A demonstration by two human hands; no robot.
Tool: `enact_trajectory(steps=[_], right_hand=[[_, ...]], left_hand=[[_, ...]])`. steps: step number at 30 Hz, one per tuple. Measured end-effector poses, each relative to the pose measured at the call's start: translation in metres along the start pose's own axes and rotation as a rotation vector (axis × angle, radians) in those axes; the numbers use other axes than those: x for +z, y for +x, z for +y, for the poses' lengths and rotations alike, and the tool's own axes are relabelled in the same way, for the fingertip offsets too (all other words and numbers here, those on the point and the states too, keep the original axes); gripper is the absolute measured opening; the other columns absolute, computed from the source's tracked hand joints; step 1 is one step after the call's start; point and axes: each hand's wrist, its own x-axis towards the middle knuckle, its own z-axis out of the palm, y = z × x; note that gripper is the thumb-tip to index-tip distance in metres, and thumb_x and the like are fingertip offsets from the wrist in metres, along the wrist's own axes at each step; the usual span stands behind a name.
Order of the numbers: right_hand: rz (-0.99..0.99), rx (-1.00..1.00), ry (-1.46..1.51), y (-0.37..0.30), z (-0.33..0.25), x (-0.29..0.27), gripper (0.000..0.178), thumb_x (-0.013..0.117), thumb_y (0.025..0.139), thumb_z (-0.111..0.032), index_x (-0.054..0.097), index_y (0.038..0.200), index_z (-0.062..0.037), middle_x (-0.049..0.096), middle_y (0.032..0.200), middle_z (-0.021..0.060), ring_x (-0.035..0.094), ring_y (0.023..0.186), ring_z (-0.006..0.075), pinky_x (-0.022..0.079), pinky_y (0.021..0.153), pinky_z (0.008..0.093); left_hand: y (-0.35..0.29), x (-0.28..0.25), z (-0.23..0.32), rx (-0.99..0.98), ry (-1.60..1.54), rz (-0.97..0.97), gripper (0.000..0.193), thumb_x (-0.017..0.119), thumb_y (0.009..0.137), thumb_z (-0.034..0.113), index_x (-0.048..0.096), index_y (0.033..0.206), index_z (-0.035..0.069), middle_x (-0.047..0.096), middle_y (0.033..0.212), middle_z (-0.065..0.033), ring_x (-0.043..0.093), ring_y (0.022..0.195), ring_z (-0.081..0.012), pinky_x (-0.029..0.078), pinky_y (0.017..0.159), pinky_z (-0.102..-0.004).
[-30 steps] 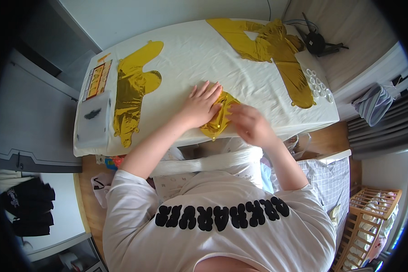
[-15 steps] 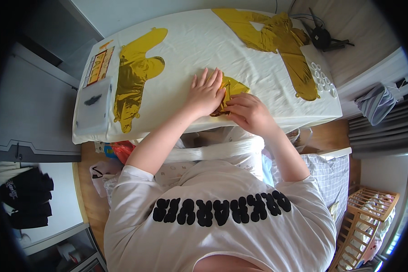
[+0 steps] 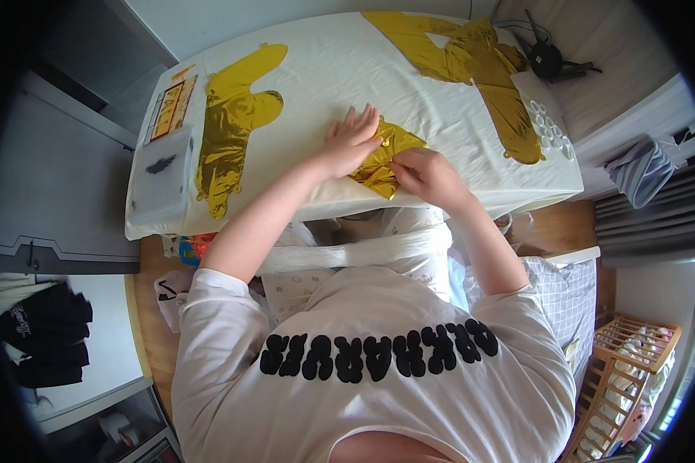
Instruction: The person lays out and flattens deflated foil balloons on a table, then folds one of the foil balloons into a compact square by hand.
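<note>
A crumpled, partly folded gold foil balloon (image 3: 398,137) lies near the front edge of the white-covered table. My left hand (image 3: 346,148) is at its left side, with fingers stretched out and the thumb side touching the foil. On the right, my right hand (image 3: 426,176) has its fingers closed in a pinch on the foil's near right part. Fingers hide part of the foil. Two more flat gold foil balloons lie unfolded: one (image 3: 228,143) to the left, another (image 3: 506,116) at the far right.
White rings like tape rolls (image 3: 547,131) sit at the table's right edge, near a black device with antennas (image 3: 546,60). A translucent flat case (image 3: 158,189) and a printed orange sheet (image 3: 171,108) lie at the left. The white tablecloth (image 3: 316,69) drapes over the front edge.
My left hand has lifted and shifted slightly left, uncovering more foil. The right hand has closed into a tighter pinch, and the foil is spread wider.
</note>
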Motion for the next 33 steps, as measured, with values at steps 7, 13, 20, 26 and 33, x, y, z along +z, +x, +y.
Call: enact_trajectory(steps=[7,13,20,26,33], right_hand=[[-0.042,0.233,0.042,0.003,-0.002,-0.001,0.018,0.067,0.096,-0.016,0.069,0.092,0.0014,0.066,0.075,0.0196,0.062,0.066,0.0354,0.05,0.063,0.0413],[0.031,0.331,0.085,0.006,0.0,0.006,0.018,0.065,0.097,-0.016,0.07,0.098,0.0008,0.067,0.073,0.0173,0.065,0.065,0.031,0.051,0.063,0.0393],[0.165,0.492,0.102,0.018,-0.007,0.016,0.027,0.066,0.097,-0.015,0.068,0.118,0.0012,0.073,0.082,0.0172,0.07,0.07,0.0261,0.055,0.067,0.0366],[0.125,0.5,0.01,0.023,-0.008,0.017,0.032,0.067,0.094,-0.014,0.068,0.121,0.0033,0.075,0.088,0.0176,0.072,0.076,0.0232,0.057,0.073,0.0349],[0.119,0.551,0.088,0.025,-0.007,0.015,0.035,0.067,0.092,-0.013,0.068,0.122,0.0044,0.074,0.087,0.0166,0.071,0.075,0.0209,0.056,0.073,0.0335]], left_hand=[[-0.023,-0.036,-0.025,0.434,0.013,-0.087,0.052,0.043,0.111,0.034,0.041,0.159,0.012,0.023,0.172,-0.0073,0.017,0.16,-0.0294,0.014,0.128,-0.0521],[-0.037,-0.026,-0.032,0.588,0.235,-0.082,0.063,0.054,0.106,0.026,0.031,0.162,0.008,0.039,0.165,-0.0122,0.029,0.156,-0.0297,0.019,0.128,-0.0516],[-0.037,-0.015,-0.043,0.493,0.142,-0.043,0.08,0.057,0.105,0.026,0.009,0.166,0.008,0.038,0.163,-0.0201,0.04,0.149,-0.0319,0.023,0.127,-0.0527],[-0.054,-0.025,-0.022,0.607,0.316,0.231,0.075,0.064,0.101,0.025,0.024,0.163,0.009,0.055,0.148,-0.0196,0.056,0.133,-0.0348,0.036,0.12,-0.0505],[-0.097,0.015,-0.003,0.294,0.046,0.469,0.066,0.068,0.094,0.011,0.04,0.154,0.006,0.066,0.127,-0.0198,0.069,0.103,-0.0358,0.055,0.091,-0.046]])
